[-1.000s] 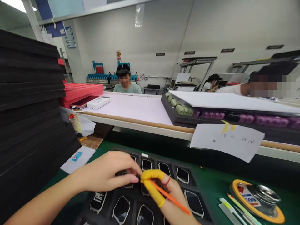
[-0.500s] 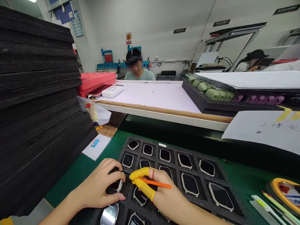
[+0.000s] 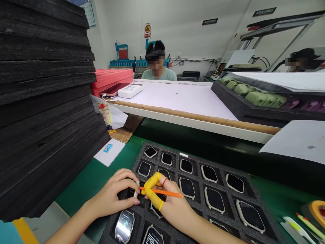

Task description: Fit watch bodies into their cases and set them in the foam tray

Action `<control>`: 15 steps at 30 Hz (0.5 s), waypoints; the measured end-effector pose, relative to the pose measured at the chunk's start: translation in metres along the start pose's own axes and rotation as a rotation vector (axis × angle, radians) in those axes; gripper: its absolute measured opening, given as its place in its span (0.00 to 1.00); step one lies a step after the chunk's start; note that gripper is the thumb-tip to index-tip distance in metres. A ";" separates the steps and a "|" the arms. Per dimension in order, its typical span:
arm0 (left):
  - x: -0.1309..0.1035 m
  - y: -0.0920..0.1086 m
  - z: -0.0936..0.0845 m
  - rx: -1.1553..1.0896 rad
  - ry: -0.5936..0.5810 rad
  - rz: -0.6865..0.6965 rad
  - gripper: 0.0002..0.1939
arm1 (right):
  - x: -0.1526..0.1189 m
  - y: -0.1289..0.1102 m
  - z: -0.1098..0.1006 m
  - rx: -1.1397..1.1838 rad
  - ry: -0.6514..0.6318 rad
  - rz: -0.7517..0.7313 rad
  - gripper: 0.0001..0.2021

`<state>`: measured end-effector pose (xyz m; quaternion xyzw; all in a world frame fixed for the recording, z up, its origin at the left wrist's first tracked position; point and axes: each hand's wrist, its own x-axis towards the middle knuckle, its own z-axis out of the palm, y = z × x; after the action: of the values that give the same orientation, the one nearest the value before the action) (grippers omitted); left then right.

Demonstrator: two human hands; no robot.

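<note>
My left hand (image 3: 118, 191) is closed round a smartwatch (image 3: 136, 190), gripping it by its edges, tilted over the left part of the black foam tray (image 3: 175, 151). Yellow finger cots cover the thumb and index finger of my right hand (image 3: 167, 200). Those fingers pinch a thin orange stick (image 3: 167, 193), its tip at the side of the held watch. Whether the tip touches the watch I cannot tell. Several watches with pale frames lie in the tray's pockets; a lit watch (image 3: 125, 225) sits nearest below my left hand, beside another lit watch (image 3: 153, 235).
Tall black foam sheets (image 3: 45, 118) are stacked at left. Ahead, a raised shelf (image 3: 177, 101) carries a white box (image 3: 130, 90), a red foam block (image 3: 114, 79) and a tray of green parts (image 3: 264, 98). Tape (image 3: 318, 211) and pens lie at right. A person (image 3: 158, 73) sits opposite.
The camera view has shifted, so the scene sits further right. My left hand has turned the watch more onto its edge, and the orange stick's tip now points at its side.
</note>
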<state>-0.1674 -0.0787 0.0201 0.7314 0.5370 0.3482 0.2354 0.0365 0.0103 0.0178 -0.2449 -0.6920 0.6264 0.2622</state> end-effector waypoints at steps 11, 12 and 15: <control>-0.005 0.000 0.006 -0.064 0.046 -0.194 0.19 | -0.001 -0.004 0.000 -0.102 -0.036 -0.074 0.08; -0.004 0.000 0.006 -0.063 0.047 -0.196 0.19 | 0.000 -0.003 0.000 -0.119 -0.039 -0.076 0.08; -0.004 0.002 0.005 -0.033 0.035 -0.208 0.17 | 0.001 -0.006 0.000 -0.153 -0.049 -0.067 0.07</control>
<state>-0.1631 -0.0827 0.0172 0.6617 0.6080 0.3435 0.2730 0.0357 0.0105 0.0237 -0.2255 -0.7520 0.5683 0.2464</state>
